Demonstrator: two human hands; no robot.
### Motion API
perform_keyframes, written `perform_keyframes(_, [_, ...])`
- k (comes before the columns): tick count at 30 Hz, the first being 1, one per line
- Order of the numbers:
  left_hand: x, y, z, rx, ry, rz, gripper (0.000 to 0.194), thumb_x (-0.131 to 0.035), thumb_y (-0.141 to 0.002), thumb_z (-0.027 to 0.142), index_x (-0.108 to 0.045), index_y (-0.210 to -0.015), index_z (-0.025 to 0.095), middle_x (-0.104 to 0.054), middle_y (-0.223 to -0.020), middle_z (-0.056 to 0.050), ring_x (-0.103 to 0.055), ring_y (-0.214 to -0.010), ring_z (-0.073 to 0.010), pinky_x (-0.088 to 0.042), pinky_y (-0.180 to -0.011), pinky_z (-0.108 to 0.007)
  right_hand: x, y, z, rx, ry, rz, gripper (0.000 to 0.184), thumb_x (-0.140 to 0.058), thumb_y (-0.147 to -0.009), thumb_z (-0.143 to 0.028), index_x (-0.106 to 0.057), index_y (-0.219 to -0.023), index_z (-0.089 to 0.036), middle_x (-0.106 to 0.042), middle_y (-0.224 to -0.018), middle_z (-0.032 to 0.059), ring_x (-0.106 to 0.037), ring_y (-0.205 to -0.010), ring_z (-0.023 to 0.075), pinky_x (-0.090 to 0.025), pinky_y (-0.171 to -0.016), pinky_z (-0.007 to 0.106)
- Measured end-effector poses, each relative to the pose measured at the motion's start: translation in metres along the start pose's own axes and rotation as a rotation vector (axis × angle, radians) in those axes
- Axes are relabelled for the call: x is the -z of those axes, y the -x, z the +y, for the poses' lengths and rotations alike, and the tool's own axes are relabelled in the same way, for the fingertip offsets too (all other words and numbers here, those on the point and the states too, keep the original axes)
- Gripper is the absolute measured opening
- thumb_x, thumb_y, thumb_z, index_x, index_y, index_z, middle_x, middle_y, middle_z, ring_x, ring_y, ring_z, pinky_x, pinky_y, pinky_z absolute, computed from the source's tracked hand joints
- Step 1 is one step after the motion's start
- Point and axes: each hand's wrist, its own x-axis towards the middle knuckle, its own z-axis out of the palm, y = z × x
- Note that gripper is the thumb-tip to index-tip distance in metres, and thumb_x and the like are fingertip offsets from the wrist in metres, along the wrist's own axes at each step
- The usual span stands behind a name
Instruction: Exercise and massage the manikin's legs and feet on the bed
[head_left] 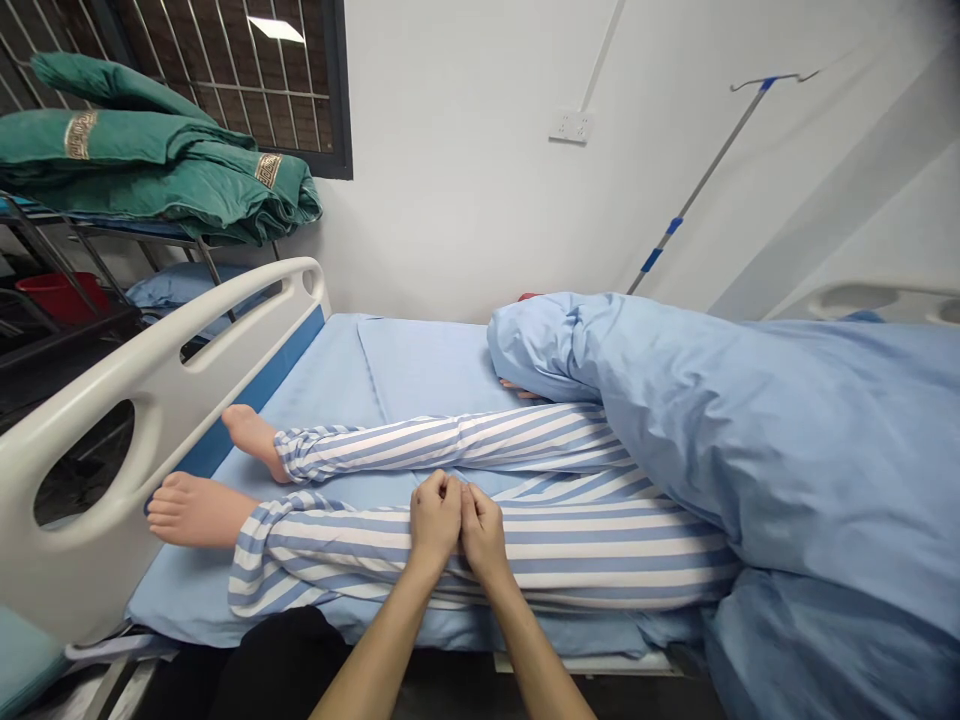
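Note:
My left hand and my right hand are side by side over the near striped trouser leg, around its middle. Both have their fingers curled in, with the knuckles almost touching. Whether they grip cloth or just rest on the leg is hidden beneath them. The far trouser leg lies straight beyond my hands. Two bare feet, a near foot and a far foot, stick out at the left and look like a manikin's. A light blue quilt covers the body to the right.
The legs lie on a bed with a light blue sheet. A cream footboard with cut-out handles stands at the left. Behind it, green quilts are piled on another bed. An IV pole leans up at the right.

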Motion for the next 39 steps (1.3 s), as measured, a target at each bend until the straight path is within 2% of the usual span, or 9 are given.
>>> perform_keyframes(3, [-0.009, 0.001, 0.002, 0.001, 0.051, 0.014, 0.030, -0.037, -0.082, 0.030, -0.030, -0.054, 0.020, -0.037, -0.050, 0.005, -0.036, -0.051, -0.0097, -0.026, -0.054, -0.023, 0.001, 0.001, 0.000, 0.005, -0.033, 0.039, 0.036, -0.035, -0.089, -0.041, -0.036, -0.060, -0.021, -0.038, -0.054, -0.0037, -0.037, -0.053, 0.0115, -0.030, -0.050, 0.024])
perform_keyframes(7, [-0.012, 0.002, -0.003, -0.019, -0.062, 0.052, 0.029, -0.035, -0.083, 0.027, -0.033, -0.055, 0.021, -0.041, -0.051, 0.003, -0.039, -0.053, -0.0115, -0.026, -0.058, -0.025, -0.001, -0.001, 0.003, 0.000, 0.009, 0.055, 0.036, -0.036, -0.088, -0.041, -0.036, -0.059, -0.021, -0.038, -0.053, -0.0035, -0.036, -0.052, 0.0114, -0.029, -0.050, 0.024])
perform_keyframes(12, [-0.011, 0.003, -0.007, -0.025, -0.168, 0.032, 0.029, -0.035, -0.085, 0.027, -0.038, -0.057, 0.021, -0.050, -0.056, 0.001, -0.045, -0.057, -0.0131, -0.027, -0.060, -0.025, 0.006, -0.005, -0.004, -0.007, 0.023, -0.017, 0.037, -0.034, -0.088, -0.041, -0.034, -0.058, -0.021, -0.038, -0.053, -0.0032, -0.037, -0.052, 0.0113, -0.029, -0.050, 0.024])
perform_keyframes(17, [-0.015, 0.007, -0.004, -0.050, -0.288, -0.017, 0.029, -0.040, -0.085, 0.030, -0.044, -0.058, 0.021, -0.053, -0.055, 0.001, -0.046, -0.056, -0.0123, -0.024, -0.057, -0.025, 0.033, -0.004, -0.014, 0.098, 0.361, -0.013, 0.034, -0.040, -0.088, -0.037, -0.040, -0.059, -0.020, -0.037, -0.049, -0.0042, -0.034, -0.047, 0.0105, -0.022, -0.051, 0.026])
perform_keyframes(19, [-0.017, 0.009, -0.003, -0.046, -0.328, -0.010, 0.029, -0.041, -0.085, 0.030, -0.045, -0.058, 0.020, -0.053, -0.053, 0.001, -0.046, -0.054, -0.0119, -0.022, -0.056, -0.026, 0.039, -0.003, -0.011, 0.105, 0.394, -0.007, 0.035, -0.039, -0.089, -0.037, -0.040, -0.059, -0.020, -0.036, -0.048, -0.0045, -0.033, -0.047, 0.0102, -0.021, -0.051, 0.026])
perform_keyframes(25, [-0.019, 0.009, 0.003, -0.029, -0.380, -0.005, 0.027, -0.043, -0.083, 0.026, -0.047, -0.057, 0.020, -0.053, -0.054, 0.001, -0.046, -0.055, -0.0118, -0.022, -0.056, -0.026, 0.038, -0.004, 0.006, 0.020, 0.198, 0.020, 0.039, -0.039, -0.088, -0.042, -0.036, -0.056, -0.020, -0.035, -0.049, -0.0052, -0.033, -0.049, 0.0099, -0.025, -0.050, 0.024])
perform_keyframes(31, [-0.036, 0.009, 0.017, -0.064, -0.168, -0.086, 0.030, -0.041, -0.082, 0.025, -0.037, -0.054, 0.020, -0.046, -0.051, 0.003, -0.040, -0.053, -0.0103, -0.025, -0.055, -0.023, 0.047, -0.013, 0.006, -0.089, -0.088, 0.038, 0.039, -0.042, -0.085, -0.047, -0.039, -0.058, -0.020, -0.037, -0.053, -0.0041, -0.035, -0.053, 0.0109, -0.031, -0.049, 0.023])
perform_keyframes(36, [-0.049, 0.014, 0.008, -0.121, -0.260, -0.084, 0.027, -0.035, -0.086, 0.024, -0.043, -0.061, 0.021, -0.053, -0.058, 0.000, -0.048, -0.059, -0.0129, -0.028, -0.060, -0.025, 0.048, -0.017, 0.008, -0.110, -0.144, 0.100, 0.042, -0.047, -0.081, -0.052, -0.036, -0.056, -0.020, -0.035, -0.053, -0.0048, -0.033, -0.053, 0.0106, -0.033, -0.049, 0.023])
perform_keyframes(39, [-0.049, 0.015, 0.005, -0.139, -0.344, -0.104, 0.027, -0.034, -0.088, 0.025, -0.047, -0.064, 0.021, -0.058, -0.064, -0.001, -0.052, -0.063, -0.0144, -0.028, -0.062, -0.026, 0.053, -0.019, 0.003, -0.102, -0.099, 0.051, 0.044, -0.046, -0.082, -0.053, -0.034, -0.055, -0.021, -0.034, -0.051, -0.0049, -0.033, -0.052, 0.0105, -0.032, -0.048, 0.023])
